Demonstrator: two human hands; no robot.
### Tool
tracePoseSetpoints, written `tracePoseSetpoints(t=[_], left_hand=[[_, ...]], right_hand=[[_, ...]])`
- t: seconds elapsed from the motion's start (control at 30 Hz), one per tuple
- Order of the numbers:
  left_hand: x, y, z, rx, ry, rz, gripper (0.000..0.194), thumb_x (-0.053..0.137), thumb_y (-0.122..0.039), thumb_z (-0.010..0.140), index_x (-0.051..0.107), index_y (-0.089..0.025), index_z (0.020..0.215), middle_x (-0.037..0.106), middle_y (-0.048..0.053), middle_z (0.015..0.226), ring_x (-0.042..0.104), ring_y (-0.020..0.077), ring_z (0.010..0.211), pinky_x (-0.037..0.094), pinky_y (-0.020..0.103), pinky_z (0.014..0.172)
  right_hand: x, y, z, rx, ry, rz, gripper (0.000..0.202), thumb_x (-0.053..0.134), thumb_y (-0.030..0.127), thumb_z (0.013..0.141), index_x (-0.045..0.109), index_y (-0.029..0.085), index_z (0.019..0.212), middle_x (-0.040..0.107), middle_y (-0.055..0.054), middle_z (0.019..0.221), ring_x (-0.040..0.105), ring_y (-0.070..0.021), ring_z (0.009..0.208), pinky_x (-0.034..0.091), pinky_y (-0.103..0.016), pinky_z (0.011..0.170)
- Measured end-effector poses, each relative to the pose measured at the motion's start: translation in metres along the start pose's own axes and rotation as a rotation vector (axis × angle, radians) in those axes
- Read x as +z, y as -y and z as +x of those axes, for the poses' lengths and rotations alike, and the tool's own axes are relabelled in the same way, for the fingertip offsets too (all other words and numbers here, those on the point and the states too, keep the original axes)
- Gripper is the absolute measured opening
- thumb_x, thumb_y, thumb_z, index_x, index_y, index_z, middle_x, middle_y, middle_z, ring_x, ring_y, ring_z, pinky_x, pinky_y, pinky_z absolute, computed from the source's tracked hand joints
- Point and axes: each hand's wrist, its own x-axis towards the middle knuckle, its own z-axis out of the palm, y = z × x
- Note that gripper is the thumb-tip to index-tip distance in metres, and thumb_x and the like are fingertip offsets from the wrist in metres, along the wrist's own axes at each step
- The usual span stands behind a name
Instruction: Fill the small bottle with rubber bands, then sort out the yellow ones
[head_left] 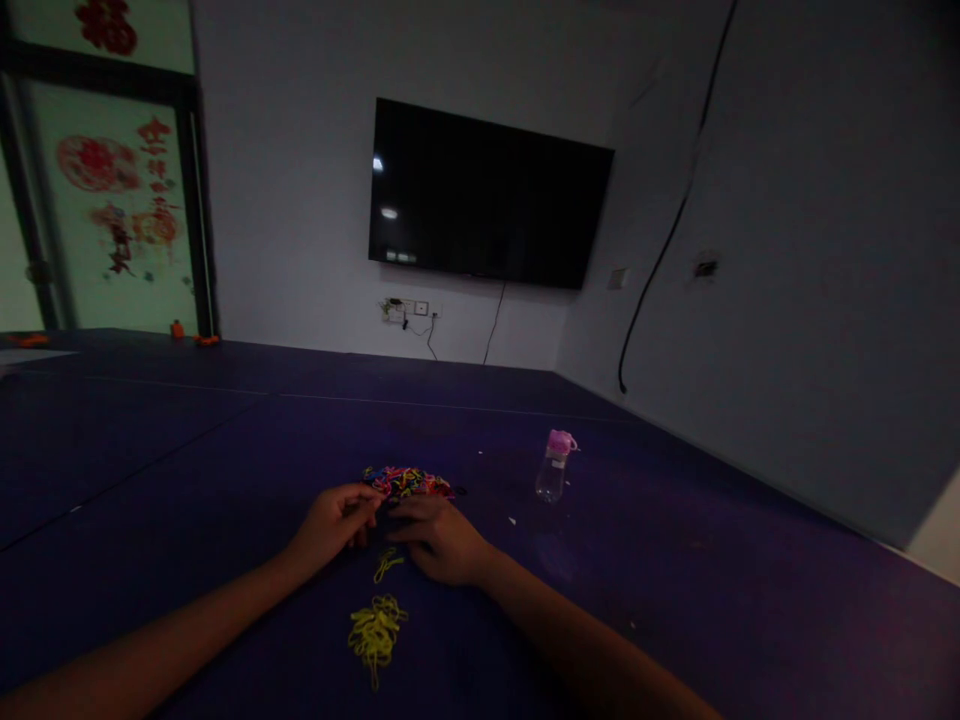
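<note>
Wide room is offered either side, the purple counter (pixel 720 590) being bounded by walls (pixel 292 220); a screen (pixel 487 195) is mounted ahead. Multicoloured bands (pixel 409 482) are heaped just beyond the fingers: in the left hand (pixel 336 522) drawn together, contents untold; in the right hand (pixel 448 541) parted. Yellow bands (pixel 376 628) are gathered nearer.

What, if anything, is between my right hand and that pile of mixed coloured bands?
Nothing visible: your right hand is at the near edge of the mixed coloured bands. The clear bottle stands off to the right.
</note>
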Motion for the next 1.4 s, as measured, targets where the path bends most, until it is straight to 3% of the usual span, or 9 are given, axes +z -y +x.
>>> tracePoseSetpoints(t=[0.23, 0.47, 0.6, 0.77, 0.9, 0.97, 1.07, 1.2, 1.4], left_hand=[[-0.003, 0.005, 0.006, 0.237, -0.121, 0.328, 0.02, 0.05, -0.026, 0.083, 0.068, -0.019, 0.089, 0.072, 0.003, 0.082, 0.066, 0.0185, 0.076, 0.052, 0.03, 0.068], [-0.008, 0.003, 0.009, 0.486, -0.05, 0.645, 0.016, 0.054, -0.014, 0.081, 0.068, -0.02, 0.079, 0.07, 0.005, 0.083, 0.061, 0.0199, 0.081, 0.048, 0.033, 0.074], [-0.006, 0.004, 0.008, 0.517, -0.017, 0.702, 0.017, 0.052, -0.014, 0.084, 0.068, -0.02, 0.082, 0.069, 0.005, 0.087, 0.059, 0.0202, 0.086, 0.047, 0.033, 0.076], [-0.004, 0.006, 0.006, 0.539, 0.009, 0.756, 0.018, 0.053, -0.014, 0.083, 0.068, -0.022, 0.089, 0.068, 0.006, 0.099, 0.058, 0.0232, 0.096, 0.046, 0.038, 0.081], [-0.003, 0.007, 0.006, 0.541, 0.025, 0.75, 0.018, 0.052, -0.016, 0.085, 0.067, -0.021, 0.093, 0.067, 0.007, 0.102, 0.058, 0.024, 0.098, 0.046, 0.04, 0.083], [-0.002, 0.01, 0.007, 0.55, 0.019, 0.758, 0.02, 0.051, -0.017, 0.086, 0.067, -0.021, 0.097, 0.067, 0.007, 0.103, 0.057, 0.0241, 0.101, 0.046, 0.041, 0.086], [-0.002, 0.013, 0.008, 0.575, 0.05, 0.762, 0.024, 0.048, -0.017, 0.088, 0.066, -0.021, 0.102, 0.065, 0.008, 0.112, 0.055, 0.0241, 0.108, 0.044, 0.043, 0.091], [-0.001, 0.011, 0.007, 0.585, 0.128, 0.755, 0.026, 0.046, -0.017, 0.09, 0.064, -0.021, 0.108, 0.063, 0.008, 0.12, 0.052, 0.0242, 0.114, 0.043, 0.043, 0.095], [0.0, 0.008, 0.007, 0.527, 0.147, 0.816, 0.031, 0.052, -0.019, 0.085, 0.063, -0.023, 0.114, 0.063, 0.008, 0.119, 0.052, 0.0257, 0.115, 0.042, 0.044, 0.096]], right_hand=[[0.008, 0.016, -0.001, -0.009, 0.025, 0.192, 0.042, 0.043, 0.002, 0.064, 0.073, 0.023, 0.085, 0.068, -0.001, 0.111, 0.052, -0.0163, 0.118, 0.04, -0.033, 0.099], [0.005, 0.027, 0.003, -0.013, 0.041, 0.204, 0.046, 0.041, 0.002, 0.063, 0.073, 0.023, 0.089, 0.066, -0.002, 0.116, 0.053, -0.0171, 0.117, 0.039, -0.037, 0.1], [0.01, 0.028, 0.003, 0.035, 0.016, 0.208, 0.046, 0.039, -0.001, 0.061, 0.072, 0.025, 0.079, 0.069, 0.002, 0.109, 0.053, -0.0148, 0.117, 0.041, -0.034, 0.099], [0.015, 0.019, 0.001, 0.185, -0.079, 0.034, 0.033, 0.044, 0.0, 0.061, 0.069, 0.022, 0.066, 0.072, -0.002, 0.095, 0.06, -0.0191, 0.104, 0.044, -0.034, 0.093], [0.012, 0.017, 0.0, 0.101, -0.039, 0.121, 0.032, 0.042, -0.001, 0.06, 0.064, 0.022, 0.058, 0.071, 0.0, 0.097, 0.058, -0.0179, 0.107, 0.043, -0.033, 0.094], [0.01, 0.018, 0.0, 0.035, -0.013, 0.184, 0.032, 0.041, -0.001, 0.06, 0.064, 0.022, 0.059, 0.071, 0.001, 0.099, 0.056, -0.0168, 0.111, 0.042, -0.032, 0.096], [0.01, 0.019, 0.0, 0.043, -0.075, 0.211, 0.032, 0.042, -0.002, 0.061, 0.064, 0.021, 0.06, 0.071, 0.0, 0.098, 0.057, -0.0161, 0.109, 0.042, -0.031, 0.096], [0.014, 0.014, 0.001, 0.167, -0.177, 0.114, 0.03, 0.045, -0.001, 0.063, 0.065, 0.021, 0.063, 0.07, -0.003, 0.094, 0.059, -0.0181, 0.103, 0.044, -0.033, 0.093], [0.011, 0.0, 0.0, 0.348, -0.151, -0.115, 0.035, 0.047, 0.001, 0.071, 0.07, 0.02, 0.091, 0.066, -0.006, 0.111, 0.056, -0.0209, 0.11, 0.041, -0.037, 0.098]])
